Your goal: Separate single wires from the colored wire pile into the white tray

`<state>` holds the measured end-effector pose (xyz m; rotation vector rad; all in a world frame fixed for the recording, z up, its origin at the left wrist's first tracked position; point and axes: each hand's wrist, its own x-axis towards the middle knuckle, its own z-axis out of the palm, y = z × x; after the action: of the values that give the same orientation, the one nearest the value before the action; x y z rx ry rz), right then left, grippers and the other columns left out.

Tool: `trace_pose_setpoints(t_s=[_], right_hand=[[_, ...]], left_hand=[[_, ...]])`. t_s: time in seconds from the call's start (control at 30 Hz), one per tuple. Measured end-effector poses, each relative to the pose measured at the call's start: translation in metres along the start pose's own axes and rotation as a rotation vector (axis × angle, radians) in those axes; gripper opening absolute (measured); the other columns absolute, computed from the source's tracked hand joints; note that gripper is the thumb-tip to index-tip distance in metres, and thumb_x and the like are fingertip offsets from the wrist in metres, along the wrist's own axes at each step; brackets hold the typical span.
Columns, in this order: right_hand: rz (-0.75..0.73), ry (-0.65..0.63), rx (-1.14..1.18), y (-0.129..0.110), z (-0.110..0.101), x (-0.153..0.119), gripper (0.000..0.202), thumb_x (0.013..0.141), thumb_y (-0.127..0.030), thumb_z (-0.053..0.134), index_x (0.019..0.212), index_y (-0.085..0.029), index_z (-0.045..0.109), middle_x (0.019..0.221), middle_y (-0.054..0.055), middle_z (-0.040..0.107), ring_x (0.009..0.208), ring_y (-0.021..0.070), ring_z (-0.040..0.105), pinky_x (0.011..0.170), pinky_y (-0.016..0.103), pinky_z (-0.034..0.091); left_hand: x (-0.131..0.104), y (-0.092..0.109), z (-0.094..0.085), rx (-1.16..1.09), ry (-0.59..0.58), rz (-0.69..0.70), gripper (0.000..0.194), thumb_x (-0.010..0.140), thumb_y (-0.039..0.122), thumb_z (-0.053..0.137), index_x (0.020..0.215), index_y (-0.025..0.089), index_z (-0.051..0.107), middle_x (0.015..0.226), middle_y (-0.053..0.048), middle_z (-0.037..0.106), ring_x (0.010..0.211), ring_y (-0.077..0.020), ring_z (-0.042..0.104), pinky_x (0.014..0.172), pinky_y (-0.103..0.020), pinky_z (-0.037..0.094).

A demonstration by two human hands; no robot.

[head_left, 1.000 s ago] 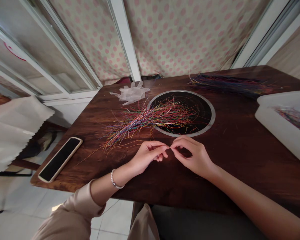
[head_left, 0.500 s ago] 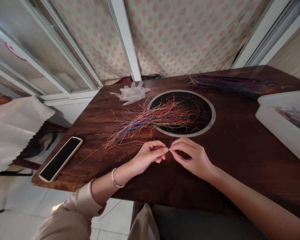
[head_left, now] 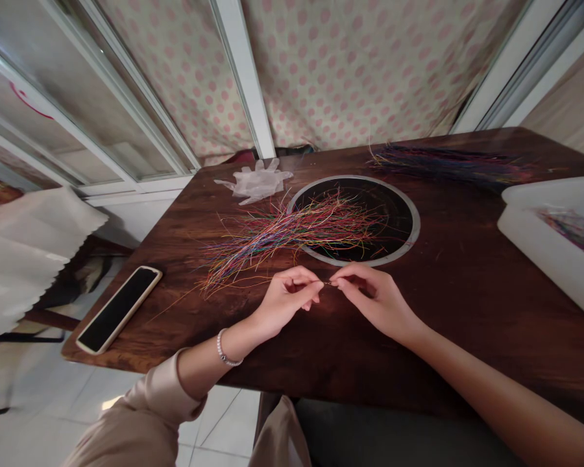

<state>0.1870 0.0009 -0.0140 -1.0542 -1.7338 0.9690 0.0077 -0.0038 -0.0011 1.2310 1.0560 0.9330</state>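
My left hand (head_left: 291, 295), with a beaded bracelet at the wrist, is closed in a pinch between thumb and fingers. Facing it, my right hand (head_left: 374, 295) pinches with thumb and forefinger. A short stretch of thin, orange-looking wire (head_left: 327, 283) shows in the small gap between the fingertips, and both hands hold it. Just beyond the hands, a loose bundle of many-coloured thin wires (head_left: 282, 230) lies partly on the table and partly over a round black inset with a grey rim (head_left: 415, 237). One orange strand runs from behind my left hand toward the left.
A phone (head_left: 119, 310) lies at the table's left edge. A crumpled clear plastic glove (head_left: 257, 181) is behind the bundle. At the back right lies a darker wire bundle (head_left: 448, 163). A white bin (head_left: 530, 201) with wires inside stands on the right of the brown table (head_left: 467, 311).
My fingertips were touching or nearly so; now they are slightly apart, with a bit of wire showing between them. My left hand has shifted a little left. The bundle is unmoved.
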Motion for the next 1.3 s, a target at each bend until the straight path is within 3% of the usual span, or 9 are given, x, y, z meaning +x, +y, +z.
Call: trace_pose_setpoints(t_s=[0.2,0.4,0.6,1.03,1.3], right_hand=[[0.084,-0.096,0.087,-0.0011,-0.0016,0.0024,0.019,0.081,-0.031,0.057,0.072,-0.018,0.066,0.066,0.002,0.066,0.059,0.0135,0.059,0.052,0.024,0.044],[0.102,-0.138,0.189,-0.0009,-0.0025,0.0044,0.015,0.079,-0.029,0.058,0.072,-0.018,0.067,0.069,0.003,0.069,0.065,0.0152,0.063,0.060,0.026,0.049],[0.103,-0.108,0.110,0.0011,-0.0004,0.0031,0.013,0.078,-0.027,0.059,0.073,-0.018,0.067,0.066,0.002,0.067,0.058,0.0136,0.058,0.049,0.024,0.043],[-0.019,-0.034,0.009,-0.0036,-0.0001,-0.0020,0.010,0.079,-0.019,0.057,0.075,-0.020,0.066,0.068,0.001,0.065,0.060,0.0129,0.057,0.052,0.024,0.043],[0.036,-0.052,0.021,-0.0031,-0.0001,-0.0013,0.010,0.080,-0.022,0.057,0.075,-0.019,0.065,0.072,0.002,0.066,0.065,0.0145,0.059,0.056,0.025,0.044]], left_hand=[[-0.0005,0.0010,-0.0001,0.069,-0.005,0.061,0.026,0.074,0.037,0.069,0.070,0.014,0.060,0.055,0.003,0.057,0.043,-0.0043,0.045,0.043,-0.017,0.037],[-0.0010,0.0011,0.0005,0.084,-0.010,0.084,0.024,0.074,0.036,0.069,0.071,0.014,0.060,0.055,0.003,0.057,0.042,-0.0045,0.046,0.042,-0.017,0.038],[-0.0016,0.0013,0.0016,0.094,-0.017,0.078,0.026,0.074,0.038,0.069,0.071,0.014,0.061,0.056,0.002,0.058,0.043,-0.0049,0.047,0.041,-0.017,0.038],[-0.0024,-0.0011,-0.0023,-0.057,-0.103,-0.024,0.026,0.078,0.035,0.066,0.066,0.013,0.058,0.057,0.002,0.058,0.044,-0.0047,0.046,0.046,-0.018,0.034],[-0.0016,-0.0005,-0.0010,-0.029,-0.098,-0.018,0.026,0.078,0.035,0.067,0.067,0.013,0.059,0.056,0.002,0.056,0.044,-0.0048,0.046,0.044,-0.018,0.033]])
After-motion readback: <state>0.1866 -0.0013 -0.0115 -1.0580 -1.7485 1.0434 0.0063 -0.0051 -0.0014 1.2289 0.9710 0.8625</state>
